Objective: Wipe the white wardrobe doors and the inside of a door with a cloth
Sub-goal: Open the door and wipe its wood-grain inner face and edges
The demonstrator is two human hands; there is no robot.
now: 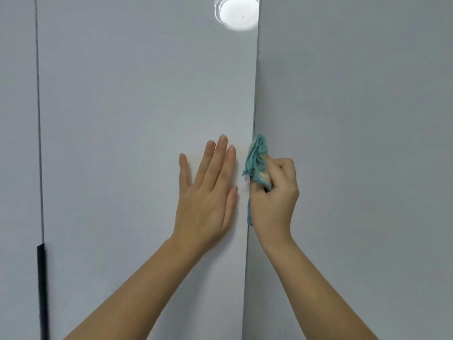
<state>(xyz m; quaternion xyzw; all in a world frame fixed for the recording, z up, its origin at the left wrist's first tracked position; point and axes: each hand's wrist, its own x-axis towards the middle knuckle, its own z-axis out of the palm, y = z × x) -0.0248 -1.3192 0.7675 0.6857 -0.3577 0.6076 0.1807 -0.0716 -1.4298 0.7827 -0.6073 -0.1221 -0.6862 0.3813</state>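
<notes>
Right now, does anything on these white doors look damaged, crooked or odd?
Nothing stands out. The door looks unmarked; the bright round patch near its top looks like a lamp's reflection, not a stain. The left hand lies flat on it, and the right hand grips the teal cloth at its right edge.

A glossy white wardrobe door (147,106) is seen upright across the middle of the view, with a round lamp reflected near its top. It is separated by a narrow dark seam from a second white door (17,119) on the left, and a black strip handle (42,278) is fixed low on that seam. A teal and cream cloth (257,158) is bunched against the middle door's right edge, gripped by the right hand (274,200), where a further white panel (355,119) meets it at an angle.
</notes>
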